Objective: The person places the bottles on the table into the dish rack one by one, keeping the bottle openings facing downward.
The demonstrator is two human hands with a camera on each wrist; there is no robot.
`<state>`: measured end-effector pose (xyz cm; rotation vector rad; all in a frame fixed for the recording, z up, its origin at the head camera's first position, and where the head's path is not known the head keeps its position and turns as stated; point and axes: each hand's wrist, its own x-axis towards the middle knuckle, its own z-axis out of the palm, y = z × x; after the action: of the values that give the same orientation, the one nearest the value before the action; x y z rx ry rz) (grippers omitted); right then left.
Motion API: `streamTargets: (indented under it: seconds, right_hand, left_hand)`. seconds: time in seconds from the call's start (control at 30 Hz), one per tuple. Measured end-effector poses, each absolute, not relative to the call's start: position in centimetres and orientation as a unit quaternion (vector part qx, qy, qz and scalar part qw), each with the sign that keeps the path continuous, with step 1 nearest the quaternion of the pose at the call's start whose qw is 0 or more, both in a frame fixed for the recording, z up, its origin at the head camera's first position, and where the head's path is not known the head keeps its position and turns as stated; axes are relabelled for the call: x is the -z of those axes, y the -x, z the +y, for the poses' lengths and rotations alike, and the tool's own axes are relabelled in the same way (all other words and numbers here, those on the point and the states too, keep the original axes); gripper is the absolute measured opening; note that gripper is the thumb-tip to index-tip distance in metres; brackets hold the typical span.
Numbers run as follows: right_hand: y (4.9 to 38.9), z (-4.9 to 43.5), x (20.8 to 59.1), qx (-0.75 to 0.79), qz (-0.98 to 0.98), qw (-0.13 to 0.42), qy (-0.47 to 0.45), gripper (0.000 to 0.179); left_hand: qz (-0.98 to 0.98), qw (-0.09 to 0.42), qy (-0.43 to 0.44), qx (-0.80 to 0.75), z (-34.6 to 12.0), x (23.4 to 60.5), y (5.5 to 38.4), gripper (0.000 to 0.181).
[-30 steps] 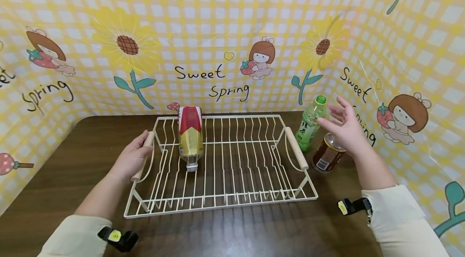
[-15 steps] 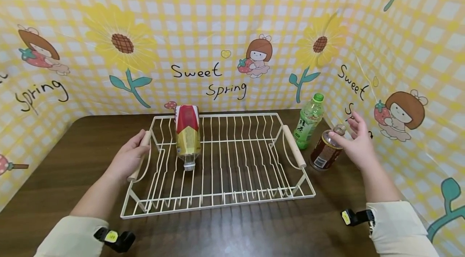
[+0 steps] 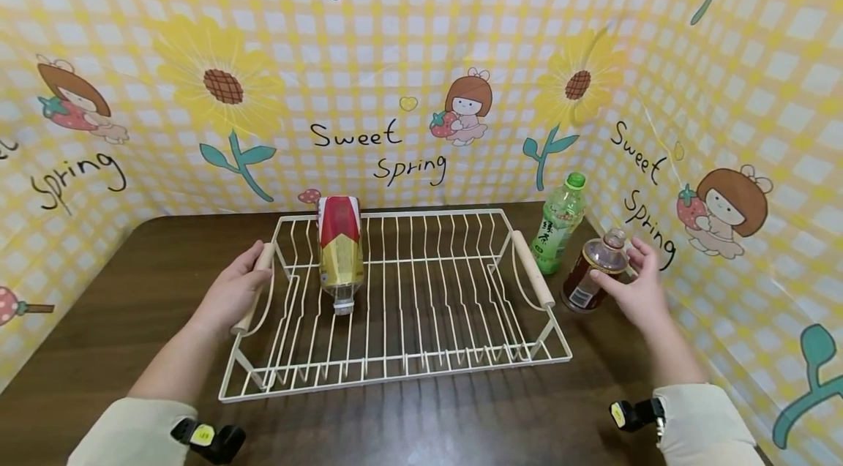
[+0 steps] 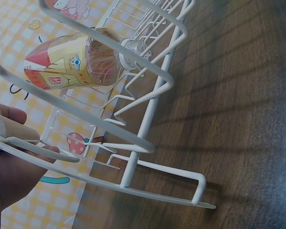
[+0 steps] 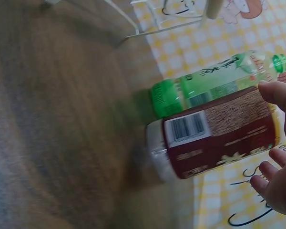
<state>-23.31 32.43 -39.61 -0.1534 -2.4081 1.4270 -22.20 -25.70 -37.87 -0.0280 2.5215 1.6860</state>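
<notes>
Right hand (image 3: pixel 642 290) is the mover. A second ago it was up by the green bottle (image 3: pixel 556 232); now it's sitting lower, straddling the upper part of the brown-labelled bottle (image 3: pixel 582 282). Thumb is lying against or just off the near side, fingers are spreading round the far side. Right wrist view is showing the fingertips apart from each other, not wrapped — reading that as a loose cage, not a hold. Can't tell if the thumb is actually touching.

Brown-labelled bottle is standing upright on the table (image 3: pixel 461 422), to the right of the wire rack (image 3: pixel 395 380), with the green bottle standing just behind it. Neither is looking displaced over the last second.

What it means: reach is probably at its end, the grasp isn't made, and the green bottle is now outside the hand. Thumb and fingers are straddling the bottle, so closing should be enough to take it.

Left hand (image 3: pixel 230 298) is doing the same as before — curling round the left handle (image 4: pixel 16 131), likely steadying the rack. Red-and-yellow bottle (image 3: pixel 341 246) is lying in the rack's left part, neck toward the person, unchanged.
</notes>
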Motion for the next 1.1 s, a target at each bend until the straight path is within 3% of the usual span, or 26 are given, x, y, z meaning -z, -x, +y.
streamTargets:
  seconds: [0.6,1.1]
  right_hand:
    - [24.2,31.5,42.8,-0.534,-0.819,0.181,0.108,0.093]
    - [24.1,31.0,42.0,-0.538,-0.814,0.188,0.112,0.095]
  left_hand:
    - [0.832,0.059,0.01,-0.552,-25.8,37.9,22.3,0.066]
    - [0.827,0.054,0.008,-0.56,-25.6,37.8,22.3,0.066]
